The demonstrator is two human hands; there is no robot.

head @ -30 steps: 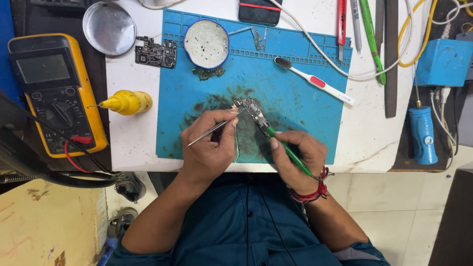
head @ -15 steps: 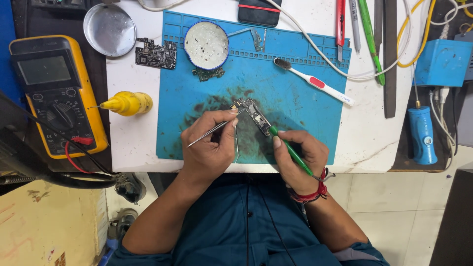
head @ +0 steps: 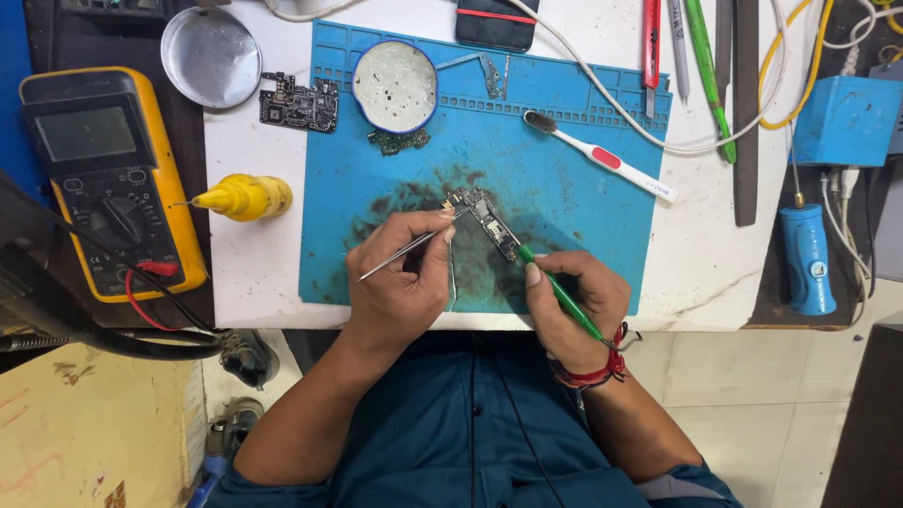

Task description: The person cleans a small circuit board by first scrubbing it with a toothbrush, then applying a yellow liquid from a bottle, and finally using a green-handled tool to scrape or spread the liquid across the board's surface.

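Near the mat's [head: 564,122] front edge, both hands [head: 400,282] [head: 564,296] crowd the circuit board [head: 484,218].

A narrow circuit board [head: 489,222] lies slanted on the stained blue mat [head: 564,141]; thin tweezers [head: 406,251] and a green tool [head: 562,296] touch it.

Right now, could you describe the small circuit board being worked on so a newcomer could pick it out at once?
Start at the blue work mat on the white bench. On its dark stained patch near the front edge, the small circuit board lies between the left hand with tweezers and the right hand with a green tool. Unlike the darker board off the mat's far left corner, it is narrow and slanted.
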